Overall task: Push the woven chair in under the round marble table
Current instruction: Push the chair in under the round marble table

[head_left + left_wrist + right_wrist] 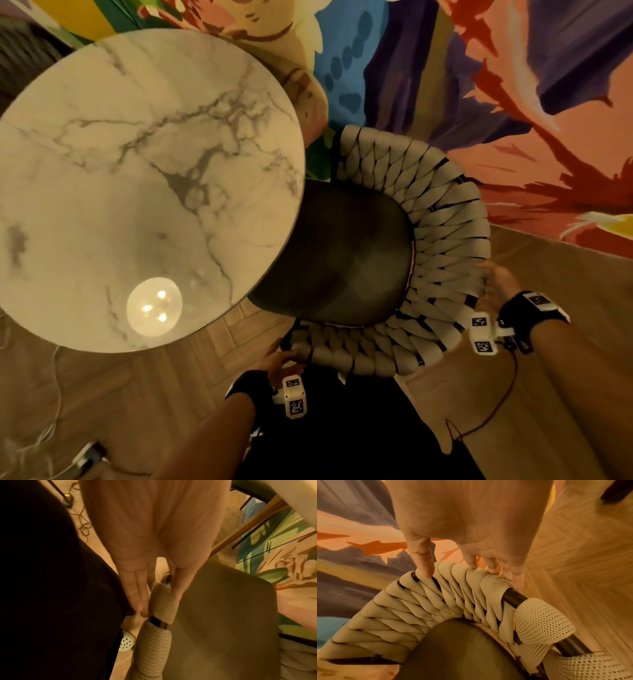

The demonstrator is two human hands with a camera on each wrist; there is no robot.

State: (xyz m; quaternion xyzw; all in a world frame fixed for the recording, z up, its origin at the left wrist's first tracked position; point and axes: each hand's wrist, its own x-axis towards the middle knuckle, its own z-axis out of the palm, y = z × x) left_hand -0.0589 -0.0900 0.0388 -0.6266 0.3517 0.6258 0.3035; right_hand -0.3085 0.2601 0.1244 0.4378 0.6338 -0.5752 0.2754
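Note:
The round marble table (137, 171) fills the left of the head view. The woven chair (445, 222) stands at its right edge, beige straps wrapped round a dark metal frame. The front of its dark seat (342, 257) lies under the tabletop. My left hand (284, 358) holds the near end of the chair's rim (154, 642), with the thumb (176, 588) on the seat side and the fingers (137, 595) on the outer side. My right hand (496, 279) grips the curved back rim (412, 615), the thumb (424, 568) on top and the fingers (513, 577) over the outer edge.
A painted mural wall (513, 85) runs close behind the chair and table. The floor is herringbone wood (548, 274). Loose cables (51, 411) lie on the floor at the left. My dark-clothed legs (342, 428) stand right behind the chair, with a white perforated shoe (126, 643) by its frame.

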